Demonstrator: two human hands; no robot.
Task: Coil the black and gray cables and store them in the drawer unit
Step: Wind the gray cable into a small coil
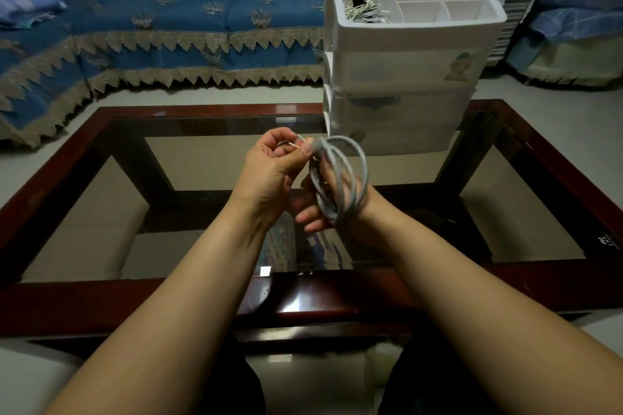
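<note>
Looking down past both forearms, we see our hands meeting above the glass table near the middle of the view. Our right hand has the gray cable looped in several turns around its palm and fingers, which curl loosely about the coil; the loops stand up toward twelve o'clock from the wrist. Our left hand, at nine o'clock from the coil and just beside it, pinches a thin pale tie between thumb and fingertips, and that strand reaches to the top of the coil. We cannot tell whether the strand is a separate tie or the cable's own end.

At one o'clock from the hands, the white drawer unit stands on the far right part of the table, its drawers shut. Its open top tray is split into compartments, and the large left compartment holds a pale coiled cable with a small dark piece on it. Beyond the table, at eleven o'clock, lies a blue sofa cover with a fringed edge.
</note>
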